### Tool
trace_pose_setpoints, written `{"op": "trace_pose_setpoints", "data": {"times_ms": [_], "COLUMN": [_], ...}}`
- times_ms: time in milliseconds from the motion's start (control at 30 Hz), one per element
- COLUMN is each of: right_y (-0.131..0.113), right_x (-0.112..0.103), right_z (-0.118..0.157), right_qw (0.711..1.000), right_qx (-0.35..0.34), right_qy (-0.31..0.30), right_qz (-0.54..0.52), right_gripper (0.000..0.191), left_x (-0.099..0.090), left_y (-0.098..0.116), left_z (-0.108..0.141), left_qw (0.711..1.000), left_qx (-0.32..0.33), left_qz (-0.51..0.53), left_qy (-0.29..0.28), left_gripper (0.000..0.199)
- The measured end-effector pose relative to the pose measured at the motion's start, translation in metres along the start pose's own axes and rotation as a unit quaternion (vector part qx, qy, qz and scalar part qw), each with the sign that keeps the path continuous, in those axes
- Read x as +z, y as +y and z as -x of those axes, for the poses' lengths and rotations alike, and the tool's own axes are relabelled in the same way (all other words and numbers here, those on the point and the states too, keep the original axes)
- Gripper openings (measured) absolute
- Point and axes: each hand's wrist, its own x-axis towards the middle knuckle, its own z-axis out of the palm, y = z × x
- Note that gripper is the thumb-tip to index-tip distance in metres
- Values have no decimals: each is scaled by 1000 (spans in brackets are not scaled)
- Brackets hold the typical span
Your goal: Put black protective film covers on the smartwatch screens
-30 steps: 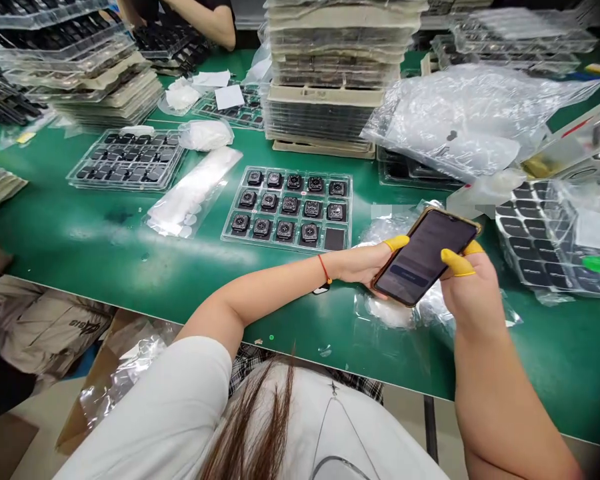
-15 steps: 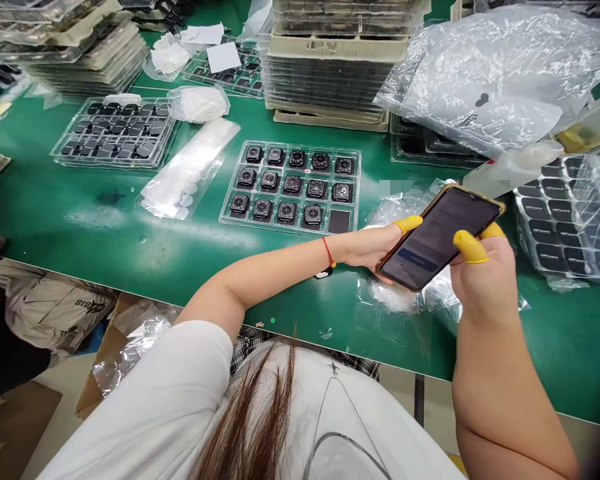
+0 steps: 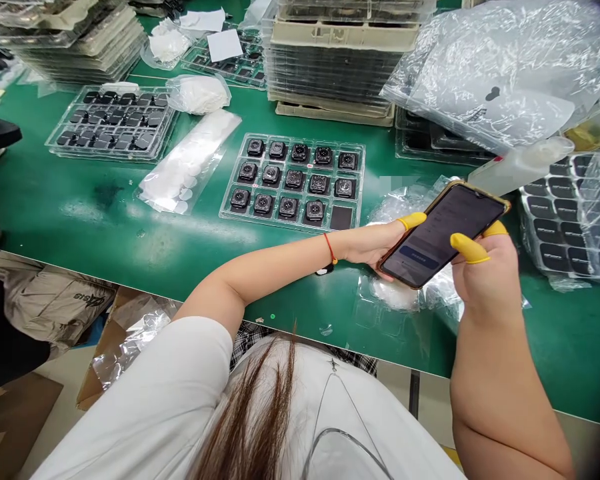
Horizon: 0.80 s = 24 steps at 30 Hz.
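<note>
The left hand (image 3: 367,245) and right hand (image 3: 487,283) clamp a phone (image 3: 443,235) between them, at lower right, near a tray (image 3: 275,223) of watches on the green bench (image 3: 80,213).

Your green bench (image 3: 80,220) carries a clear tray (image 3: 293,223) of square black watch bodies straight ahead, with a second tray (image 3: 113,152) to its left. A flat bag of white discs (image 3: 187,161) lies between them. Behind stands a tall tray stack (image 3: 335,67). Nearest you, a crumpled bag (image 3: 395,293) lies; to your right, a big plastic bag (image 3: 485,73) and a bagged tray (image 3: 565,230).
</note>
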Motion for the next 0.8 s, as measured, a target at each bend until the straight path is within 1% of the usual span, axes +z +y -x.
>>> {"op": "trace_pose_setpoints", "data": {"times_ms": [67, 133, 400, 567, 633, 733, 800], "right_y": [1, 2, -1, -4, -4, -4, -4], "right_x": [-2, -3, -1, 3, 5, 7, 8], "right_z": [0, 0, 0, 1, 2, 3, 4], "right_qw": [1000, 1000, 1000, 1000, 999, 998, 998], "right_qx": [-1, 5, 9, 6, 14, 11, 1], "right_qy": [5, 12, 18, 14, 29, 63, 60], "right_qz": [0, 1, 11, 14, 10, -2, -5], "right_gripper": [63, 65, 58, 54, 50, 36, 29], "left_x": [-1, -1, -2, -2, -3, -3, -2], "left_y": [-1, -3, -6, -6, -6, -6, -5], "left_z": [-1, -2, -2, -3, -4, -3, -2], "left_qw": [1000, 1000, 1000, 1000, 1000, 1000, 1000], "left_qx": [3, 8, 18, 22, 17, 16, 16], "left_qz": [3, 4, -4, -4, -6, -9, -12], "left_qy": [5, 7, -1, 6, 2, -4, 1], "left_gripper": [59, 60, 63, 61, 61, 60, 60]}}
